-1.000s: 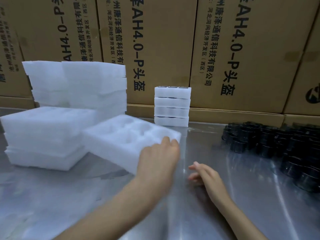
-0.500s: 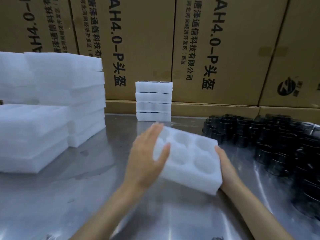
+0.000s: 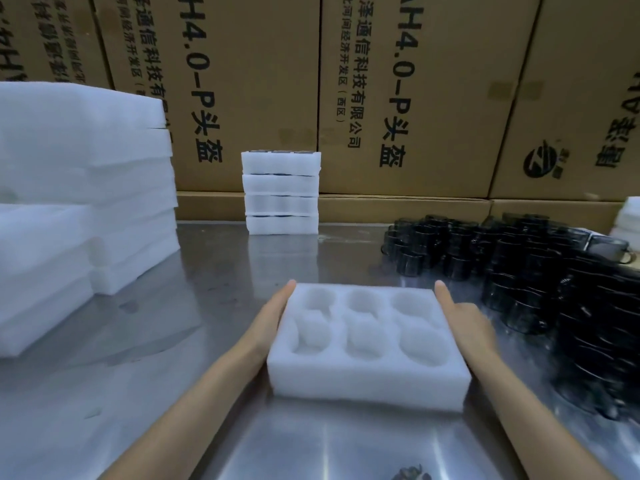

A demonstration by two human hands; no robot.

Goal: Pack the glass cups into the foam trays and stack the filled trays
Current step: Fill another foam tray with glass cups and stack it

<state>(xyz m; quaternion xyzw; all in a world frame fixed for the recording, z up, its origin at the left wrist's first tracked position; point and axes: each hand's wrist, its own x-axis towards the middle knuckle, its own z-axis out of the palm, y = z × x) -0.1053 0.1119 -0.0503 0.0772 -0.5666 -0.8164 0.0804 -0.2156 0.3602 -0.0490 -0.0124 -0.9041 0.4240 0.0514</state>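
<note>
Far left: empty foam tray stacks (image 3: 83, 188) sit on the worktop (image 3: 214, 271), two piles, well apart from the work area. Back centre: filled tray stack (image 3: 281, 192), four high against the cartons (image 3: 398, 91), dark cup rims showing along the top tray.

Front centre: one foam tray (image 3: 363, 344) flat on the worktop, six round pockets, all empty. Left hand (image 3: 273, 317) lies along its left side wall, fingers straight, touching it. Right hand (image 3: 467, 323) does the same on the right wall, forefinger extended (the other fingers are blurred, can't tell how they lie). Hands are apart with the tray between them, pressing rather than gripping.

Right: glass cups (image 3: 540, 289), dark, packed close together, just beside the right hand.

Step in hand, as I read it: squaring a fresh tray into place for loading. Next move calls for freeing a hand, probably the right since the cups are nearest, lifting one cup out of the crowd without knocking its neighbours, and seating it upright in a pocket.
</note>
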